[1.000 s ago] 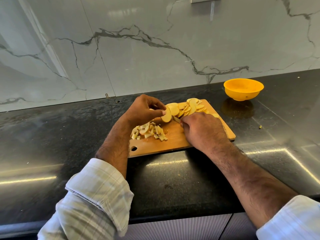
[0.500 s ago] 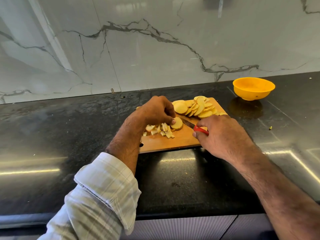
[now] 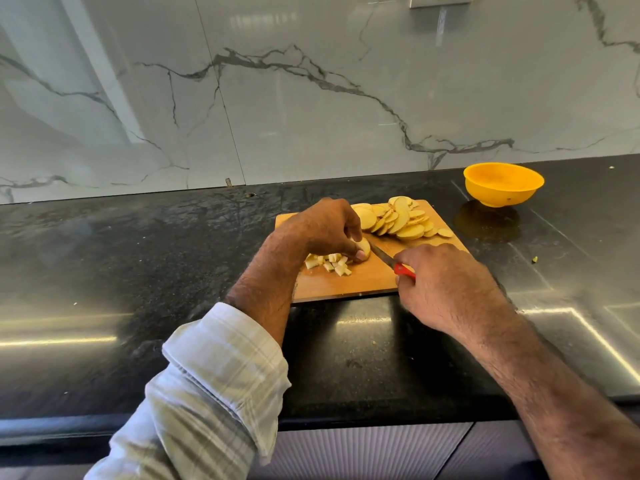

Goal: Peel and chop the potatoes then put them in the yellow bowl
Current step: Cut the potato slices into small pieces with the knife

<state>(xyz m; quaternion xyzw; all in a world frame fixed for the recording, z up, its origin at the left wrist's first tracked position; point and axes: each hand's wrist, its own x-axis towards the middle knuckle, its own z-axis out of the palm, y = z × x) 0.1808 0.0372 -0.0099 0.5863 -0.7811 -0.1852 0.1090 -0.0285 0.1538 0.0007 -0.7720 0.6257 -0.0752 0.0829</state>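
Since prev frame: knife (image 3: 388, 258) drawn back toward near-right, more blade showing; single potato slice (image 3: 362, 250) brought down to mid-board by cut pieces, now under fingertips

Near: pale checked sleeve (image 3: 211, 386) on left forearm, rolled above wrist. Black glossy counter (image 3: 138, 306) w/ light streaks along front edge; ribbed cabinet front below

Right hand (image 3: 446, 289): curled round red knife handle, firm grip, only a bit of red visible past thumb side. Blade angled up-left across wooden chopping board (image 3: 367, 278), tip right beside slice; contact w/ slice not determinable

Left hand (image 3: 322, 228): fingers bent down over slice, pinning it against board; thumb side hidden

Small chopped pieces (image 3: 329, 263): loose heap on board just left of slice, partly under left wrist

Mid: pile of round potato slices (image 3: 398, 220) overlapping at far-right part of board, touching each other, just beyond left hand's knuckles. Couple of stray slices at right edge of pile

Far: yellow bowl (image 3: 504, 183) upright on counter, well apart from board to far-right, reflection under it; contents not visible from this angle. Tiny scrap (image 3: 535, 260) on counter right of board. White marble-look wall (image 3: 311, 98) w/ dark veins behind counter
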